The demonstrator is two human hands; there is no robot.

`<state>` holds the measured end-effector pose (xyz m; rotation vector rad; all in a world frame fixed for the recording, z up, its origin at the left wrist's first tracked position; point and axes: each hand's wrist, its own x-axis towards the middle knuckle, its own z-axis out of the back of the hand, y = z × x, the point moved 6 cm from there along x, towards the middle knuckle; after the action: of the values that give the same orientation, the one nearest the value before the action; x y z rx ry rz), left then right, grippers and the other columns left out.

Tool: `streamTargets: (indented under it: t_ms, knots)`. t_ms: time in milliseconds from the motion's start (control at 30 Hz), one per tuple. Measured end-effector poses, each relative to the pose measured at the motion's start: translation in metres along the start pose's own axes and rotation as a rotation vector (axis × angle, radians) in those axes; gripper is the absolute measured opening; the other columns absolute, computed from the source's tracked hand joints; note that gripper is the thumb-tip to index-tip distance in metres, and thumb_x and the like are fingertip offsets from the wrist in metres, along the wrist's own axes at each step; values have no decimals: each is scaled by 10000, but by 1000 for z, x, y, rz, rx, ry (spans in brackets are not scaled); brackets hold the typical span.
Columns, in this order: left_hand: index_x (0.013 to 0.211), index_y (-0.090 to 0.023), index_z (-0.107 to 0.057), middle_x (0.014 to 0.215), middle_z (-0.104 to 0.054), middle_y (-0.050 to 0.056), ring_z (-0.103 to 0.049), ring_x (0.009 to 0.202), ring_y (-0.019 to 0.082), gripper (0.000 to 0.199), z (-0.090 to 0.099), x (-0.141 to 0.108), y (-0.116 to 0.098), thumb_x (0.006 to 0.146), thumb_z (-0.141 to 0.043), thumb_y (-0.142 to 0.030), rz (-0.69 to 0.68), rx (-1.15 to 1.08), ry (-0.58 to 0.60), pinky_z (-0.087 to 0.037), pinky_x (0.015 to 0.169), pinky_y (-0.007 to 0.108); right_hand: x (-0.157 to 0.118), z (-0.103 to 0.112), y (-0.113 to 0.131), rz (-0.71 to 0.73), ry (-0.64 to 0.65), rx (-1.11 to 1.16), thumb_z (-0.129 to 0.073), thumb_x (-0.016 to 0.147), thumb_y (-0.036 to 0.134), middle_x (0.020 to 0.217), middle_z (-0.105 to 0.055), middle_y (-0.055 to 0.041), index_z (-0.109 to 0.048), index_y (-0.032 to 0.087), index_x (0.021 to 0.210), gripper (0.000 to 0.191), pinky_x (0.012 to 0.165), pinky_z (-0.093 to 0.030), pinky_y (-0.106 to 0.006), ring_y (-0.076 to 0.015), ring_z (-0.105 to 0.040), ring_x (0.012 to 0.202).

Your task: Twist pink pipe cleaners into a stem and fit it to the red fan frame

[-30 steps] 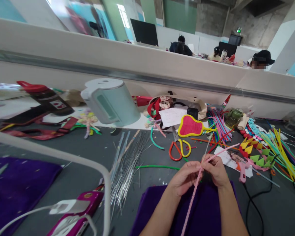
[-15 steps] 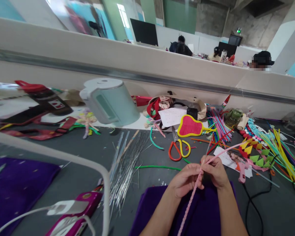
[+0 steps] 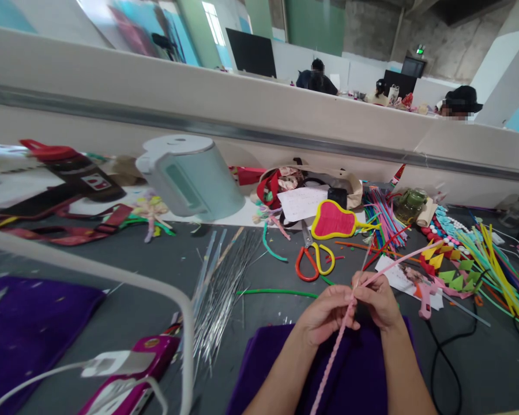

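A pink pipe cleaner (image 3: 332,366), twisted into a bumpy rope on its lower length, runs up through both hands and leaves as a smooth straight end at the upper right. My left hand (image 3: 324,316) pinches it where the twisted part stops. Right beside it, my right hand (image 3: 378,301) is closed on the smooth part, thumb and forefinger together. A thin pale wire (image 3: 365,260) sticks up from between the fingertips; which hand grips it I cannot tell. Below the hands lies folded purple cloth (image 3: 263,369). Scissors (image 3: 313,260) with red and yellow handles lie just beyond.
Left of the hands are a bundle of thin wires (image 3: 225,300) and a green pipe cleaner (image 3: 277,293). A kettle (image 3: 194,178) stands behind them. A pink glue gun (image 3: 426,301), its black cord and colourful pipe cleaners (image 3: 497,259) lie at the right. A magenta device (image 3: 153,360) sits front left.
The view has shifted very slightly. Both hands keep their hold on the pink pipe cleaner, and its free end points a little further right.
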<state>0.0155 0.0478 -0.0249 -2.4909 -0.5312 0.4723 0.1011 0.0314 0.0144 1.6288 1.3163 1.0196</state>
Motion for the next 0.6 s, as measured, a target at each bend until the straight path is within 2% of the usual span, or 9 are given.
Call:
streamTargets:
  t_ms: [333,600]
  knots:
    - [607,-90,-621,472,-591,4,-521,340,87,209,-2,-1,-3,640,-758,-244,-44,53,2,-559,506,295,-1,-1,-1,7,56,-6,-740,684,284,605,-545,14,-626,158,619,182,528,-383,-222,-98,-495,532]
    - [584,-101,-609,460,-595,2,-519,341,89,200,1,-1,-7,617,-753,-236,-59,120,-105,-533,537,282,0,3,-2,3,30,-67,-739,687,305,614,-552,19,-617,167,643,190,524,-395,-219,-98,-502,531]
